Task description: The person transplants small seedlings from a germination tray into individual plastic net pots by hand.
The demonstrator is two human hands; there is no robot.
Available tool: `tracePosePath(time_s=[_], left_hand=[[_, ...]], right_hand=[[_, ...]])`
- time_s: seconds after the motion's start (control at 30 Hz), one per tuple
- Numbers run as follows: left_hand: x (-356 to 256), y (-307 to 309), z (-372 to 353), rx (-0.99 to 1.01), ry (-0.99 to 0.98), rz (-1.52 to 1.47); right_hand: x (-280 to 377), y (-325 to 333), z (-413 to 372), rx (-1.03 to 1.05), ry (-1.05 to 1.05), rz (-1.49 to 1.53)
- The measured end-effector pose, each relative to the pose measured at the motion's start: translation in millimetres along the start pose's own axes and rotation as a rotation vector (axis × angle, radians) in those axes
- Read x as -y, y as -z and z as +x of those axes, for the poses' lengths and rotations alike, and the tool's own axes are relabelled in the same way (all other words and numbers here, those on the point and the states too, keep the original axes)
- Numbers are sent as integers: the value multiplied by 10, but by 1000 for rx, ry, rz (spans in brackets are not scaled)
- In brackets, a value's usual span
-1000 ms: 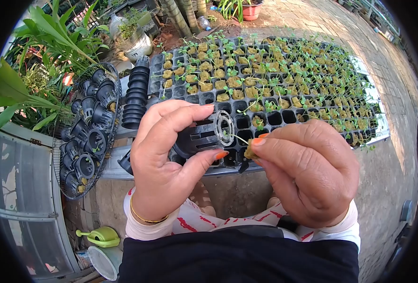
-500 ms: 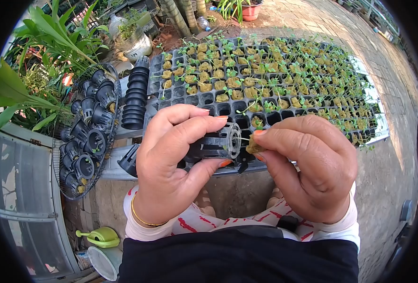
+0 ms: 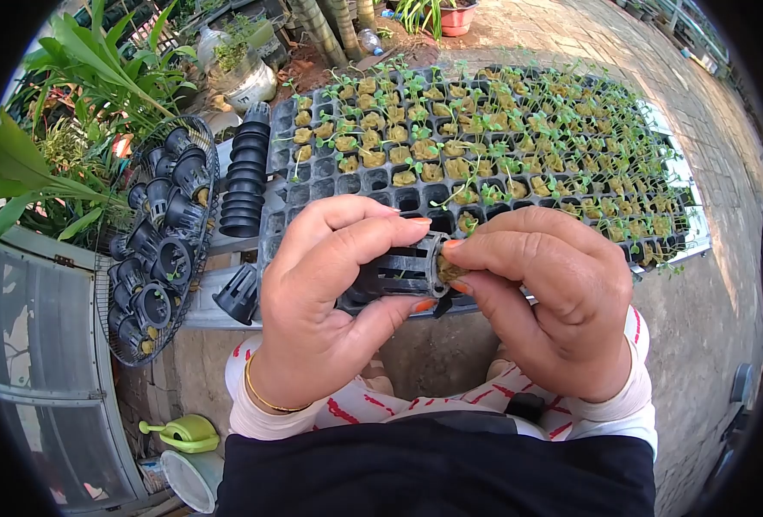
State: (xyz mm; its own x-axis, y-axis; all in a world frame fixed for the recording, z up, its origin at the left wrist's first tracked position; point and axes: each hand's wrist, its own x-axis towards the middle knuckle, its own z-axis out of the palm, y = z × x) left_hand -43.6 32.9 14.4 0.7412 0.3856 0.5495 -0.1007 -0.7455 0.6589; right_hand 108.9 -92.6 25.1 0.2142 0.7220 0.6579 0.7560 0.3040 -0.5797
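A black slotted net cup lies sideways in my left hand, which grips it between thumb and fingers. Its narrow ring-shaped end points right. My right hand pinches a brownish growing plug against that end, and the plug is partly hidden by the fingertips. A bit of green shows through the cup's slots. Behind both hands is the black seedling tray, whose cells hold many similar plugs with thin green sprouts; several cells at its near left side hold no plug.
On the left a wire basket holds several net cups, some with plugs. A stack of black net cups lies beside the tray, and a single net cup stands near my left wrist. Lower left are a green watering can and a bucket.
My right hand has moved left, bringing the plug up to the cup's narrow end. The stem that showed between them is now inside the cup.
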Motion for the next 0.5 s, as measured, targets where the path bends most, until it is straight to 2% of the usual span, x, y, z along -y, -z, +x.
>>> tracePosePath(time_s=[0.13, 0.5], left_hand=[[20, 6, 6, -1, -18, -36], [6, -11, 9, 7, -10, 1]], right_hand=[[-29, 0, 11, 38, -29, 108], [-25, 7, 24, 29, -32, 84]])
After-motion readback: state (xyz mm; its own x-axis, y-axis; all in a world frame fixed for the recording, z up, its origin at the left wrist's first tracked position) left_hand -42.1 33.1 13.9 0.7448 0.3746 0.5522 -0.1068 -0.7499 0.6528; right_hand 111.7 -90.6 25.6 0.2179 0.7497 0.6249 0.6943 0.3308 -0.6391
